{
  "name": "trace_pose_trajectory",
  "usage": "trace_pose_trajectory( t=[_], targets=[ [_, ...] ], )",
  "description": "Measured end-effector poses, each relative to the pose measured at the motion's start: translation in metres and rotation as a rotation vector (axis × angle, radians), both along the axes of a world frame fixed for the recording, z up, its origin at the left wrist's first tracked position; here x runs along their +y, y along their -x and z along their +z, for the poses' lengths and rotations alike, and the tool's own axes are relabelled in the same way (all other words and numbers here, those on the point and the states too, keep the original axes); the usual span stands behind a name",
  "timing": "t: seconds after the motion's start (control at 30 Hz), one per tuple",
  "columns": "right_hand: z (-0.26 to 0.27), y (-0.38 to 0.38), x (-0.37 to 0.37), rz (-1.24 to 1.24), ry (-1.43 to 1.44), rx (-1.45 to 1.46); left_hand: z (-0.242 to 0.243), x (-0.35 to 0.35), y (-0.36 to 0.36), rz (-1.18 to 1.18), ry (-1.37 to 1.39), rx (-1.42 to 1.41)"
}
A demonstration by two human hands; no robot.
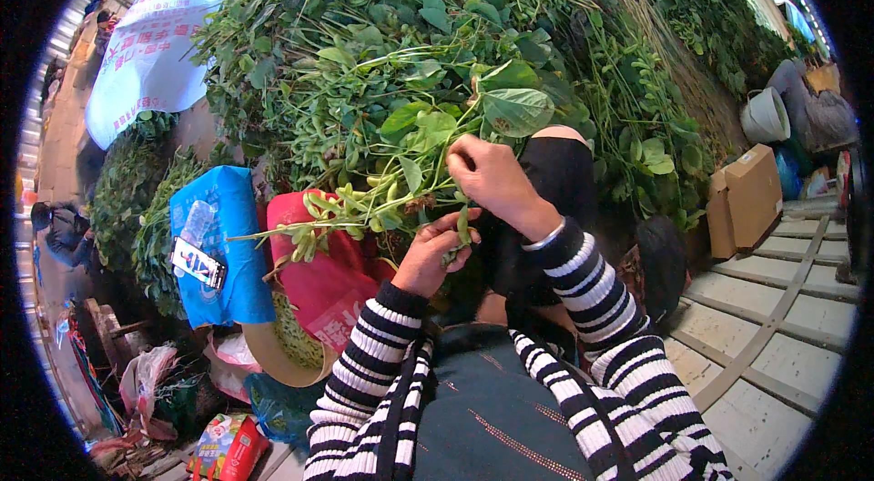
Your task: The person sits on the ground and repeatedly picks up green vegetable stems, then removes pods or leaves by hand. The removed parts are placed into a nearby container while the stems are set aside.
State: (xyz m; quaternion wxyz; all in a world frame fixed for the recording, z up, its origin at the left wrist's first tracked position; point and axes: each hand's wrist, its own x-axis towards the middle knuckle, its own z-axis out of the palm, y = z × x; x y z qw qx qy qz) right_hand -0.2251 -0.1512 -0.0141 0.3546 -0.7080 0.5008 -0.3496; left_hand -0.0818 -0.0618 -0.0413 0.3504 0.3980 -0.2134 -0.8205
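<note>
Several plump green soybean pods (464,228) sit in the curled fingers of my left hand (430,254), low over my lap. My right hand (493,182) is bent just above it, fingers at the stems of a leafy soybean plant (410,198). Its stalk runs left across a red cloth (321,262), with pods hanging along it. Whether my right fingers pinch a pod or a stem is hidden by the back of the hand. Beyond my knees rises a large heap of cut soybean plants (328,92).
At my left, a beige tub (287,368) holds green pods, partly covered by the red cloth and a blue bag (218,235) with a phone (199,263) on it. A cardboard box (748,198) and a white bucket (765,116) stand right. Another person (61,235) is far left.
</note>
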Motion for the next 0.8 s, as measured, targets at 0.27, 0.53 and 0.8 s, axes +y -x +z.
trace_pose_trajectory(
  t=[0.27, 0.53, 0.8],
  targets=[
    [0.026, 0.032, 0.057, 0.029, 0.013, -0.072, 0.034, 0.003, 0.026, 0.156, -0.004, 0.016],
    [0.012, 0.037, 0.091, 0.064, -0.3, 0.074, 0.011, 0.001, 0.026, 0.222, 0.03, -0.053],
    [0.004, 0.032, 0.092, 0.127, -0.229, 0.206, 0.004, 0.001, 0.017, 0.139, 0.108, -0.073]
  ],
)
